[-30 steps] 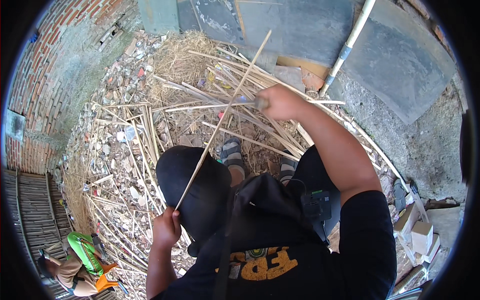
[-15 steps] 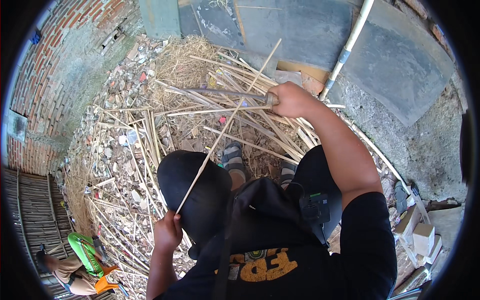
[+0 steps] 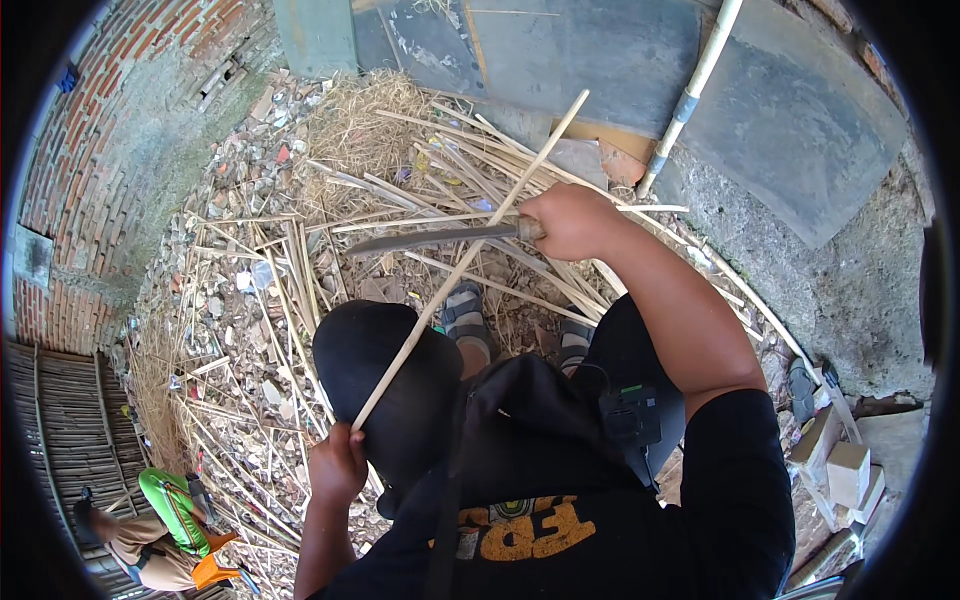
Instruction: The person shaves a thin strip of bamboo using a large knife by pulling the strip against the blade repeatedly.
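My left hand is closed around the near end of a long, pale bamboo strip. The strip slants up and away to the right, passing over my black-clad knee. My right hand grips the handle of a machete, whose dark blade points left. Blade and strip cross near the handle; whether they touch I cannot tell. Below them, many loose bamboo strips lie heaped on the ground around my sandalled feet.
Rubble and dry straw cover the ground. A brick wall stands left, grey panels and a pale pole at the back. Another person in green and tan is at lower left; blocks sit at right.
The machete has come nearer to me, its blade lower across the strip. My right hand has shifted slightly left and nearer. The strip's far end has swung a little right; my left hand stays put.
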Demonstrator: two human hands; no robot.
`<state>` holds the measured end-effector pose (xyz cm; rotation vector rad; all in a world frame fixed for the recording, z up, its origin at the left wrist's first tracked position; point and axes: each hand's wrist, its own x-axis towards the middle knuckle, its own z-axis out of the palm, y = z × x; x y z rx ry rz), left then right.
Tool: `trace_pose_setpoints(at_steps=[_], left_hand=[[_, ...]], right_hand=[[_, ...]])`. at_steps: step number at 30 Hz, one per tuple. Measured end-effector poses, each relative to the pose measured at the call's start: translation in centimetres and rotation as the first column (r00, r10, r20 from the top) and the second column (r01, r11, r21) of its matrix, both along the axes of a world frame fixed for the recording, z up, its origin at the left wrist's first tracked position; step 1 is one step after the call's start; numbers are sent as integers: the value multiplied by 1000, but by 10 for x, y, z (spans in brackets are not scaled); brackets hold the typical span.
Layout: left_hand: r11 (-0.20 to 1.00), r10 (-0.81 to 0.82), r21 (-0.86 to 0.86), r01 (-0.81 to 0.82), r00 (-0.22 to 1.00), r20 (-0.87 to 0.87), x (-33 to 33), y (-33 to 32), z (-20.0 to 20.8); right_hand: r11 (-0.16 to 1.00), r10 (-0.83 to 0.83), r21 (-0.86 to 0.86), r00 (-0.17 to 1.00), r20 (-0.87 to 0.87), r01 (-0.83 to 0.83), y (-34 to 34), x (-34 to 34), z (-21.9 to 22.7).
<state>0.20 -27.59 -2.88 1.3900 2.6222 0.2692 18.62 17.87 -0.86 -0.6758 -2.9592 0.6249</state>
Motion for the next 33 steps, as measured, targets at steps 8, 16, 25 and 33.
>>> trace_pose_setpoints(at_steps=[8, 16, 25, 33], left_hand=[[1000, 0, 1, 0, 1000, 20, 1, 7, 4], [998, 15, 62, -22, 992, 127, 6, 5, 11], [978, 88, 168, -120, 979, 183, 11, -1, 21], [986, 56, 136, -98, 959, 279, 14, -6, 9]], right_hand=[[982, -177, -77, 984, -36, 174, 52, 18, -19], [1000, 6, -7, 998, -63, -6, 11, 5, -5], [990, -116, -109, 964, -238, 92, 26, 17, -2], [991, -15, -135, 991, -130, -2, 19, 7, -3]])
